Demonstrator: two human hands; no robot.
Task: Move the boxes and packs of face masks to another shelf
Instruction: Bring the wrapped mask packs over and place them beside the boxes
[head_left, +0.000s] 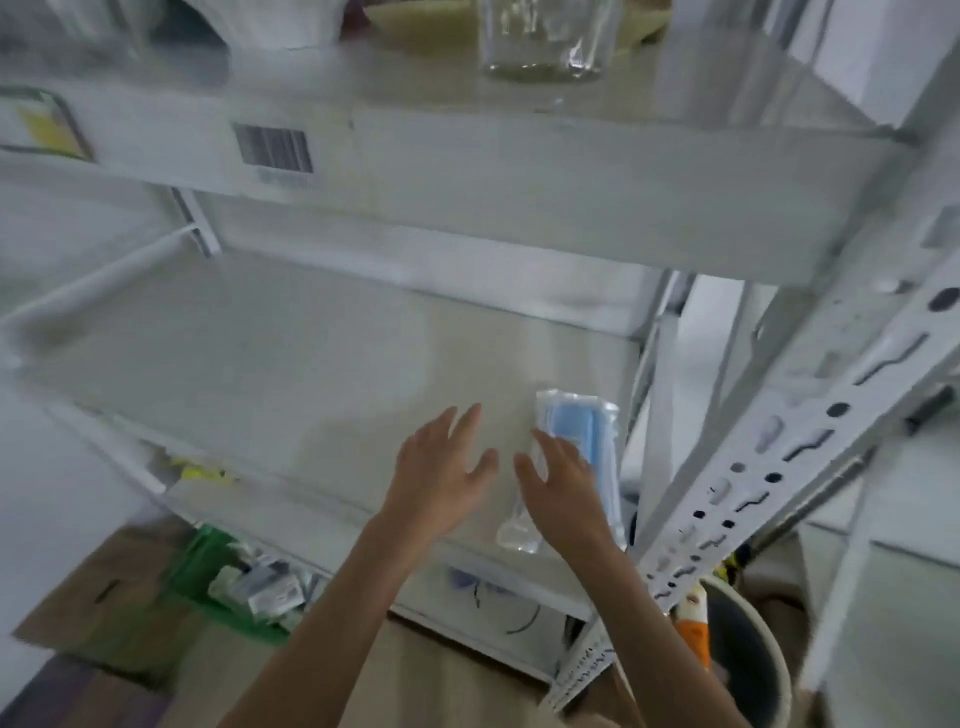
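View from the head camera onto a white metal shelving unit. At the lower left of the frame, beneath the shelves, a green crate (208, 577) holding small packets sits on a brown cardboard box (98, 608) on the floor. Above it, at the upper left, the front edge of the upper shelf (519, 197) carries a barcode label (274, 151); a clear glass jar (545, 41) stands on that shelf at the top centre. The middle shelf (270, 374) fills the centre of the frame and is bare apart from one item. The left hand (441, 478) hovers over this shelf at lower centre, fingers spread, holding nothing and apart from the pack. Just to its right, the right hand (563, 488) is also spread, its fingers lying over the left side of a clear plastic pack of blue face masks (587, 441); whether they press on it cannot be told through the blur. The pack lies flat near the shelf's right front corner, close to the perforated upright post (753, 467) that crosses the right of the frame. A dark bucket (743, 649) stands at the lower right. Judged from this layout, the pack is either being set down or about to be lifted; done well, both hands would bracket its long sides, keep the slippery wrapper level, and steer clear of the post and shelf edge.
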